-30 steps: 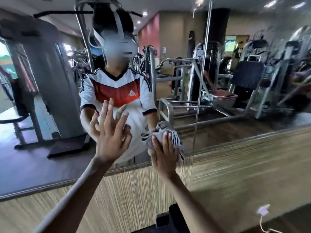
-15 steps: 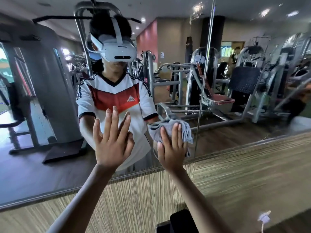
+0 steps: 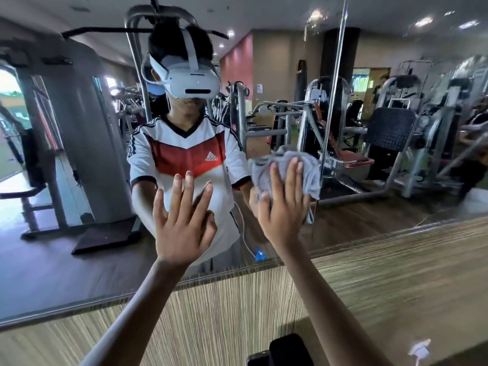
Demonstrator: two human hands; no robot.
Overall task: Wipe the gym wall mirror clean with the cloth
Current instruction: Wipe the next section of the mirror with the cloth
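Flatly, right hand (image 3: pixel 282 210) pins the cloth (image 3: pixel 310 173) under its straight-fingered grip to the mirror (image 3: pixel 79 262); left hand (image 3: pixel 182 228) splayed.

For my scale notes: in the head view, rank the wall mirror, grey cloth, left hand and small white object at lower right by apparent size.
1. Large glass wall mirror.
2. Bare left hand and crumpled grey cloth: alike, and the right hand covers part of the cloth, so unranked.
3. Small white object.
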